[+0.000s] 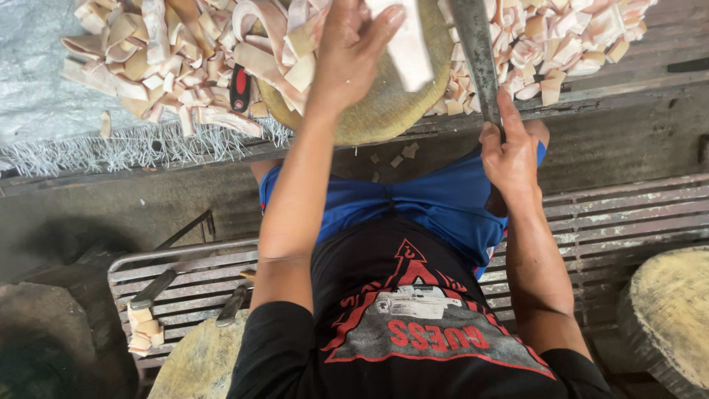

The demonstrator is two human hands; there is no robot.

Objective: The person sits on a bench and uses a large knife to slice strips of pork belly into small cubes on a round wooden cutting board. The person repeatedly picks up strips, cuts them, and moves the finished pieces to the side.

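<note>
My left hand [353, 46] grips a long pale strip [408, 46] and presses it on a round wooden chopping block [384, 111] at the top middle. My right hand [509, 151] holds the handle of a broad dark cleaver [475, 52], whose blade points up beside the strip. Heaps of cut pale pieces lie to the left [162, 59] and right [561, 37] of the block. A red-handled tool [239, 87] sticks out of the left heap.
A grey woven sheet [44, 89] with a frayed edge lies under the left heap. Slatted metal benches [620, 222] run below. Two more round blocks [672, 310] [196, 362] stand low down, and knives [151, 290] lie on the left bench.
</note>
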